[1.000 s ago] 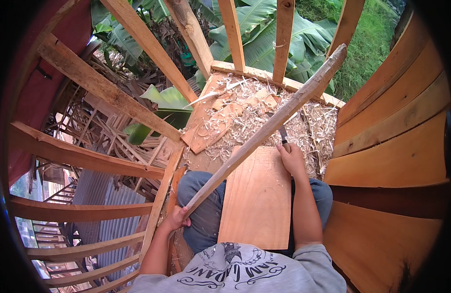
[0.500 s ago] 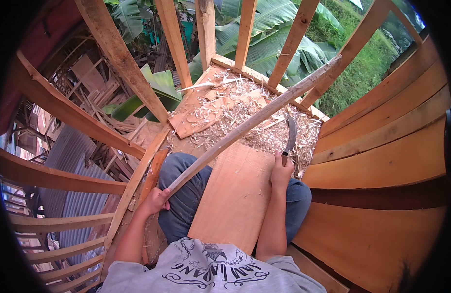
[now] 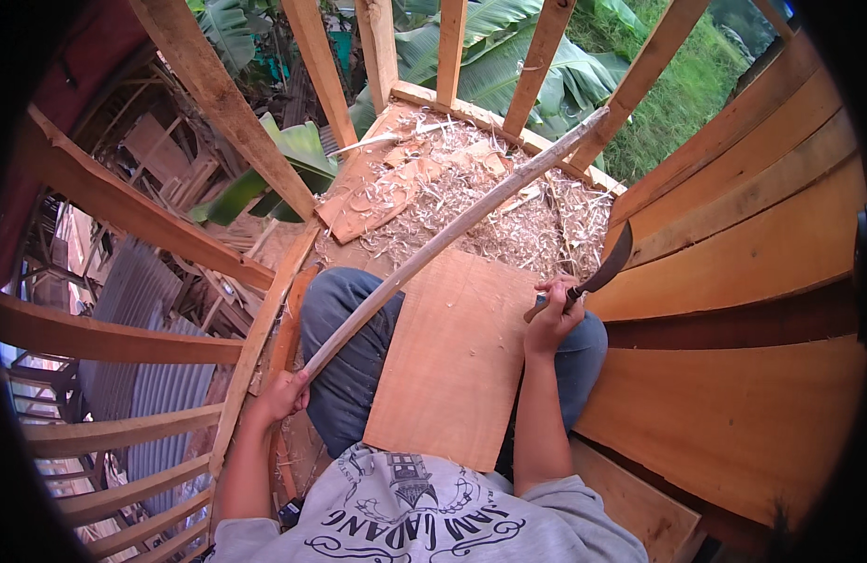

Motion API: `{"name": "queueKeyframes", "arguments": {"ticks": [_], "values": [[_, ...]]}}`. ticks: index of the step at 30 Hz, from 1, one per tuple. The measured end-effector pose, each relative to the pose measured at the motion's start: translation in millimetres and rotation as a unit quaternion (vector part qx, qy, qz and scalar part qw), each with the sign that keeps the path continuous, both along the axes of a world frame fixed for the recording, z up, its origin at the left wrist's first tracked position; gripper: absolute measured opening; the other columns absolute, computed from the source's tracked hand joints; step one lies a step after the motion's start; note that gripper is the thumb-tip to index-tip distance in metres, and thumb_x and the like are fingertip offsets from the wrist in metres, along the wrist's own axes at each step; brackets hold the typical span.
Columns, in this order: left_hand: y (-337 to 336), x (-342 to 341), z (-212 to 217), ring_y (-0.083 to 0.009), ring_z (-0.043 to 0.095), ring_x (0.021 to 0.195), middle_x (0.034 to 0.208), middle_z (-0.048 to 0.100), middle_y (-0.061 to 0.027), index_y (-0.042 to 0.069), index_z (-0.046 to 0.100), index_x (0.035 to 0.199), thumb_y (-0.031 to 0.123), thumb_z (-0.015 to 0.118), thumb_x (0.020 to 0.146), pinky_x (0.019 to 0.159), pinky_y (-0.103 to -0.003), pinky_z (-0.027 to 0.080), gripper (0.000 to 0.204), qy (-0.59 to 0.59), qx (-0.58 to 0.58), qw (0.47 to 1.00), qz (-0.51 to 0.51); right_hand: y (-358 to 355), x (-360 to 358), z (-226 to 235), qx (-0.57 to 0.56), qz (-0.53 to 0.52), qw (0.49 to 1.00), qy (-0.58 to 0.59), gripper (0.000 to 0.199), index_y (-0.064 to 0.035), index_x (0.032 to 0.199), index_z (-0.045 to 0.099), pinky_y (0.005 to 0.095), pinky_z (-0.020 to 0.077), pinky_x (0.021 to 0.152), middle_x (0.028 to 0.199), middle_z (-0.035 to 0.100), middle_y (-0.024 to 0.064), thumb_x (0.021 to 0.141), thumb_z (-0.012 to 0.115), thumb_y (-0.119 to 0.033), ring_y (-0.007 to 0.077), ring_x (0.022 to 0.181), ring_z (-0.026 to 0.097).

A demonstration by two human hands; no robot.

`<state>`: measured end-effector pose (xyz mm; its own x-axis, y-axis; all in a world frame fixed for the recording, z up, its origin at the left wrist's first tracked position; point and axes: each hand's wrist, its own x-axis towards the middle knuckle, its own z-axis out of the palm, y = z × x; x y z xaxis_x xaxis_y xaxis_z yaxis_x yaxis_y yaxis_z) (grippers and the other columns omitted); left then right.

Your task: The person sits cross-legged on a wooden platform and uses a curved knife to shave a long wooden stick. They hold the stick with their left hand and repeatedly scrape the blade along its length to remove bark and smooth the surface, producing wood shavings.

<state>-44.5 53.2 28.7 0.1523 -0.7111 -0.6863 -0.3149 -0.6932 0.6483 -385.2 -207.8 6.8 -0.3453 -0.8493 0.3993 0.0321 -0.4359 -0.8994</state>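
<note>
My left hand [image 3: 283, 394] grips the near end of the pole [image 3: 452, 230], long axis slanting away rightward over the far left corner of the board [image 3: 452, 361]; my right hand [image 3: 553, 319], by its far right corner, clasps the curved knife [image 3: 610, 263], blade pole-clear.

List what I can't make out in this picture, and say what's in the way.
- Stick's near end: head view, covered by the left hand.
- Part of the curved knife's handle: head view, behind the right hand's fingers.
- Board's underside: head view, hidden by its own top face.
- Grey shirt: head view, cut off by the lower edge.
</note>
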Motion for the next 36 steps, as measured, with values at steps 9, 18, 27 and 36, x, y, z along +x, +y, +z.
{"name": "queueKeyframes", "arguments": {"ticks": [9,18,27,36], "values": [[3,9,-30,-0.0125,0.045,0.043,0.046,0.044,-0.0026,0.000,0.055,0.058,0.081,0.029,0.077,0.041,-0.025,0.034,0.087,0.066,-0.011,0.998,0.016,-22,29,59,-0.010,0.219,0.914,0.342,0.019,-0.0032,0.087,0.052,0.0338,0.0401,0.043,0.053,0.054,0.0109,0.087,0.062,-0.020,0.0240,0.045,0.056],[3,2,-28,-0.0153,0.052,0.049,0.048,0.049,-0.0055,-0.001,0.057,0.055,0.076,0.032,0.080,0.048,-0.028,0.041,0.085,0.003,-0.074,0.997,0.001,-69,7,100,0.105,0.122,0.916,0.367,0.021,0.0001,0.080,0.053,0.0360,0.0368,0.042,0.048,0.049,0.0121,0.091,0.052,-0.018,0.0257,0.040,0.052],[5,7,-43,-0.0148,0.053,0.049,0.048,0.051,-0.0053,-0.001,0.058,0.055,0.076,0.034,0.080,0.047,-0.027,0.041,0.084,0.018,-0.065,0.998,0.002,-53,24,82,0.142,0.146,0.911,0.360,0.022,-0.0024,0.078,0.054,0.0386,0.0411,0.045,0.050,0.052,0.0134,0.089,0.056,-0.021,0.0307,0.046,0.055],[7,8,-45,-0.0141,0.053,0.050,0.049,0.051,-0.0053,-0.001,0.058,0.054,0.081,0.033,0.076,0.047,-0.027,0.041,0.088,0.016,-0.058,0.998,0.020,-49,27,68,0.051,0.161,0.897,0.408,0.024,-0.0042,0.073,0.053,0.0357,0.0389,0.043,0.050,0.051,0.0115,0.087,0.059,-0.023,0.0278,0.045,0.054]]}}
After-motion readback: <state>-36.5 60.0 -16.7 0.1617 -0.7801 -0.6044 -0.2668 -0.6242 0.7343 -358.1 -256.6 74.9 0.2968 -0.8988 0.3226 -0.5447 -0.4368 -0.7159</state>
